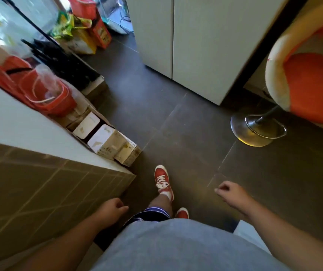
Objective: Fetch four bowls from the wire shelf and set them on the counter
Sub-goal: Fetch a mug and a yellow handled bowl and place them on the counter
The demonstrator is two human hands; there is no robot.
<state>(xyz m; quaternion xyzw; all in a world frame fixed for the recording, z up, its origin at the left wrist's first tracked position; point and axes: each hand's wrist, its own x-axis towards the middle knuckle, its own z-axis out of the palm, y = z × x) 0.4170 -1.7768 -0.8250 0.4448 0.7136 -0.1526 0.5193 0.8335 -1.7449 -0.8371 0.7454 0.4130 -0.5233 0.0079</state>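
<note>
No bowl and no wire shelf appear in the head view. My left hand point(112, 209) hangs beside the tiled corner of a counter point(45, 141), fingers loosely curled, holding nothing. My right hand point(230, 191) hangs over the dark floor, fingers loosely curled, also empty. I look down at my grey shirt and red shoes point(163, 179) on the floor tiles.
The counter fills the left. Beyond it stand red baskets point(47, 92), cardboard boxes point(107, 141) and bags point(82, 34) on the floor. White cabinet doors point(191, 40) rise ahead. An orange bar stool point(301, 83) with a chrome base point(258, 130) stands at right. Dark floor runs between them.
</note>
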